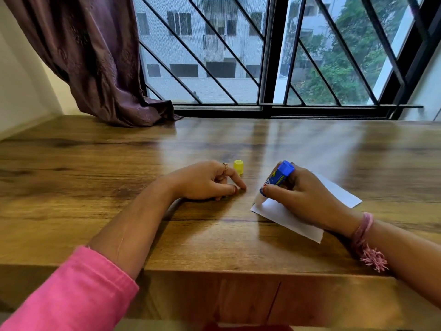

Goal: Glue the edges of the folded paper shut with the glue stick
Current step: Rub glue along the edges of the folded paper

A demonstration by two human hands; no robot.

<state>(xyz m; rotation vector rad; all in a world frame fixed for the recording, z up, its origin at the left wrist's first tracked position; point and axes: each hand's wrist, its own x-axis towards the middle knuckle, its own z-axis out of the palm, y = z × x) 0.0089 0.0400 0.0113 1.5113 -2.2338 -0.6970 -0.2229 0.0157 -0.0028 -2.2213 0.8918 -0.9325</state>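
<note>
A folded white paper [286,217] lies flat on the wooden table [143,163], right of centre. My right hand [303,194] grips a blue glue stick [279,176], tilted with its lower end down at the paper's left corner. The hand covers the paper's middle. The stick's yellow cap [238,167] stands on the table just beyond my left hand [210,180]. That hand rests on the wood left of the paper, fingers loosely curled, index fingertip touching the table, holding nothing.
A purple curtain [102,68] drapes onto the table's far left corner. A barred window [274,56] runs along the far edge. The table's front edge [214,271] is close to my body.
</note>
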